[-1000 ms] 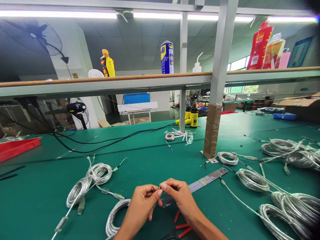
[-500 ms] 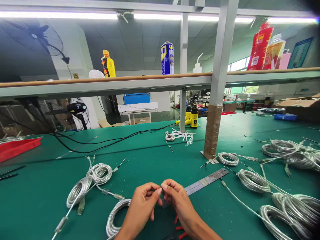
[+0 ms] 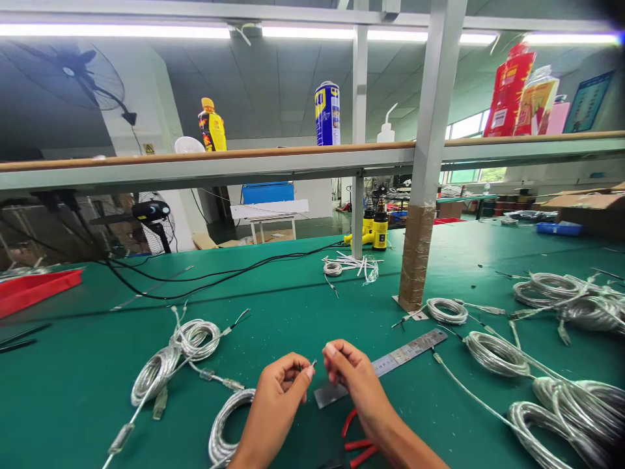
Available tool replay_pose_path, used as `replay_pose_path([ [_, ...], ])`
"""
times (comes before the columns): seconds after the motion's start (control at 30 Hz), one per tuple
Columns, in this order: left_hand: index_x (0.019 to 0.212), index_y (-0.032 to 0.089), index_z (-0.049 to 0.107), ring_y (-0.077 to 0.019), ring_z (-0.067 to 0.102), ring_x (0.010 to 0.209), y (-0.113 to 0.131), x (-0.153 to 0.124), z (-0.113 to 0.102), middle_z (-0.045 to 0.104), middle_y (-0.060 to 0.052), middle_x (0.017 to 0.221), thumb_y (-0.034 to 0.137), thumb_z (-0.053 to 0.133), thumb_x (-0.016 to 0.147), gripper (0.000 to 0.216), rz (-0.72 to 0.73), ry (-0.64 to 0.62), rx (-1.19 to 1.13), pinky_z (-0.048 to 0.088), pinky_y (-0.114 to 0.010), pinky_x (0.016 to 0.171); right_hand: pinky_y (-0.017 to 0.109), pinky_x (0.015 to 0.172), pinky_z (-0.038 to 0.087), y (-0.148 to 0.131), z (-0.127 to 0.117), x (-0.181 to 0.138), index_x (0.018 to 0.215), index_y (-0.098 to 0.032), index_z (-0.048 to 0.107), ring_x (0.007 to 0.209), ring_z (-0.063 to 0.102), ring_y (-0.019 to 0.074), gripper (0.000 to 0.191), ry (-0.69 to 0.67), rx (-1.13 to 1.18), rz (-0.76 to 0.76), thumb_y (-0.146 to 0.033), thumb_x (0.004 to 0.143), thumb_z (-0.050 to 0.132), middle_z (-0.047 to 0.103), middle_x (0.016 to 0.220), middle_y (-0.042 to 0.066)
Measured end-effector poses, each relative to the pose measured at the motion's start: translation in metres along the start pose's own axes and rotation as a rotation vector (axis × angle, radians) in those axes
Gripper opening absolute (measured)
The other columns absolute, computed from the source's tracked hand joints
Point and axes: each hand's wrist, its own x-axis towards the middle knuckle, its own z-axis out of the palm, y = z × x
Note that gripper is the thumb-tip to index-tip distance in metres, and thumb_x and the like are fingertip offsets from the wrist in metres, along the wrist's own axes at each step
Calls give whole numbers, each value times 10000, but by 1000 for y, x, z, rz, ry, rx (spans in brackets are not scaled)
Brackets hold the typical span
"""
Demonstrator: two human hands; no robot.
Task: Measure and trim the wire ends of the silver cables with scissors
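Note:
My left hand (image 3: 280, 391) is closed in a pinch on the thin end of a silver cable, whose tip (image 3: 313, 363) pokes out past the fingertips. Its coil (image 3: 222, 426) lies on the green mat just left of my wrist. My right hand (image 3: 352, 381) hovers a little to the right of that tip, fingers curled together, a small gap between the two hands; what it holds, if anything, I cannot make out. A steel ruler (image 3: 385, 365) lies slanted under and beyond my right hand. Red-handled pliers (image 3: 356, 443) rest beneath my right forearm.
Coiled silver cables lie at the left (image 3: 180, 348) and in a heap at the right (image 3: 551, 384). A taped post (image 3: 415, 257) stands behind the ruler. Black wires (image 3: 215, 277), a red tray (image 3: 34, 290) and yellow tools (image 3: 374, 231) sit farther back. A shelf (image 3: 293, 159) with cans runs overhead.
My hands were touching at the fingertips over the wire end. They have drawn apart, the right hand shifting right and off the wire, which stays in the left.

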Motion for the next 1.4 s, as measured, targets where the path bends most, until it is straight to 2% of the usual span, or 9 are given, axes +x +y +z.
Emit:
replay_pose_path([
  [0.07,668,142,559,-81,359,441,-1,2,-2,407,57,476,330,548,726,197,-15,13,-8,264,-175,424,185,447,275,-9,-11,2,629,-164,531,453,362,62,320,-90,-122,0,-479,669,565,437,525,-54],
  [0.23,670,124,568,-77,332,438,1,3,-3,388,57,463,350,547,716,232,-30,27,-15,240,-182,423,194,420,265,-34,-37,-12,550,-178,612,442,408,83,87,-639,-799,142,-254,564,651,506,479,-47],
  [0.37,679,120,588,-77,314,428,3,3,-3,363,64,449,375,549,709,260,-19,43,-45,233,-184,419,229,459,281,-37,-35,-28,528,-219,621,469,476,127,176,-542,-1300,-69,-77,424,631,565,491,-36],
  [0.5,676,123,610,-75,302,417,4,4,-5,364,63,443,390,569,689,270,-19,54,-76,227,-181,406,273,547,339,-34,-21,-37,561,-228,612,574,548,194,242,-483,-1405,-267,-44,414,562,624,586,26],
  [0.73,693,114,597,-63,225,425,6,5,-10,301,78,445,371,582,689,257,-12,94,-129,162,-181,390,334,674,347,-40,-6,-29,598,-166,594,675,556,231,183,-503,-1618,-168,-57,485,501,628,681,95],
  [0.9,689,110,594,-63,211,437,5,5,-11,292,75,464,373,586,683,263,-4,87,-162,145,-190,397,260,570,316,-29,-12,-12,648,-163,537,636,497,173,130,-147,-1354,-172,-82,597,450,584,671,51],
  [1.03,686,112,590,-64,213,443,5,5,-9,298,73,468,362,579,695,251,-5,64,-166,151,-188,402,193,486,289,-15,-11,-9,647,-179,460,536,406,102,128,-265,-764,-150,-154,743,378,477,574,-26],
  [1.1,679,114,587,-64,215,445,6,5,-9,308,71,471,357,579,699,244,-5,61,-166,155,-187,402,190,487,280,-11,-8,-10,660,-180,441,536,381,94,112,-300,-646,-144,-211,764,413,458,582,-37],
  [1.4,695,119,599,-69,260,472,6,3,-10,415,39,543,356,579,703,238,27,64,-150,199,-183,420,188,467,201,-15,-9,-13,590,-187,319,522,257,81,322,-214,-858,-199,-394,742,514,323,546,-69],
])
